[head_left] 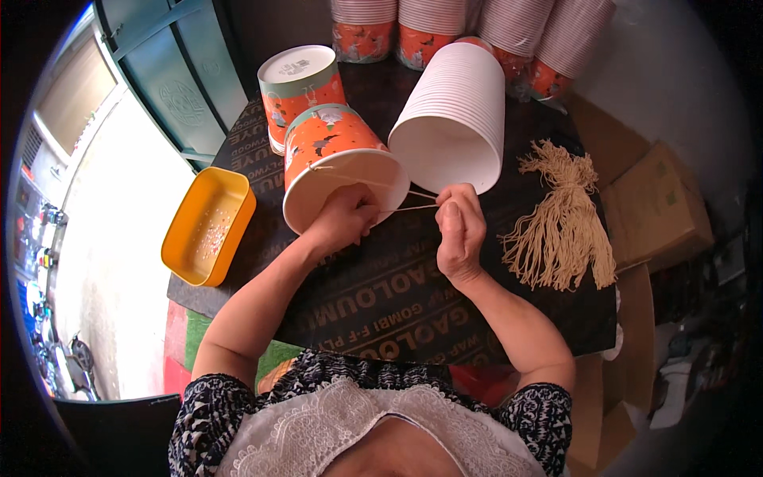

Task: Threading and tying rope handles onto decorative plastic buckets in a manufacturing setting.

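An orange paper bucket (pixel 338 141) with a green band and dark printed figures lies on its side, its white mouth toward me. My left hand (pixel 347 216) is at that mouth, its curled fingers partly inside and partly hidden. A thin cream cord (pixel 419 194) runs from the bucket's rim, and a second strand passes by my left fingers. Both strands stretch tight to my right hand (pixel 459 226), which is closed on them in a fist just right of the bucket. Beside it, a long nested stack of white ribbed paper buckets (pixel 457 99) lies with its open end facing me.
Upside-down orange buckets (pixel 300 91) stand behind. A yellow tub (pixel 208 230) with small bits inside sits at the left table edge. A bundle of cream cords (pixel 564 215) lies on the right of the dark table (pixel 381 294). Wrapped bucket stacks (pixel 433 32) line the back; cardboard boxes (pixel 660 203) are at right.
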A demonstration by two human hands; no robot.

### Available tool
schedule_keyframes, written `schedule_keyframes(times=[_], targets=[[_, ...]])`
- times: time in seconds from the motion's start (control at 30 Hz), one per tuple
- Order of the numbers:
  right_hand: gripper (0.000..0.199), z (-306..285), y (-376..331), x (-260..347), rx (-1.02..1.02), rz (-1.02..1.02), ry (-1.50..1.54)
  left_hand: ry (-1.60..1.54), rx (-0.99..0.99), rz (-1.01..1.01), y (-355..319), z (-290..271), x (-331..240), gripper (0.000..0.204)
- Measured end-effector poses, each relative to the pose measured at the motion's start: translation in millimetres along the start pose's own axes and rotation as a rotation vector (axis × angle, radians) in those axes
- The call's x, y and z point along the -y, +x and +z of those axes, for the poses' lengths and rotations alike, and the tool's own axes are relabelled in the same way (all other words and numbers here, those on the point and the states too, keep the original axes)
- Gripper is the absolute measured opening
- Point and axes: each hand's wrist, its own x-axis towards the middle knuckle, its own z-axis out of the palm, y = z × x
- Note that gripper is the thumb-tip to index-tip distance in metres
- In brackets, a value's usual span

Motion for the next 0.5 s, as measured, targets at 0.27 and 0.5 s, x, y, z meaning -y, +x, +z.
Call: schedule_keyframes(times=[0.27,0.5], targets=[[0.017,3,0,3,-0.004,0.182,0.111,0.045,-0.084,-0.003,-3,3,-5,0.014],[0.015,23,-11,2,0.158,0.314,-0.108,-0.035,-0.095,0.071,-4,18,1,0.015]])
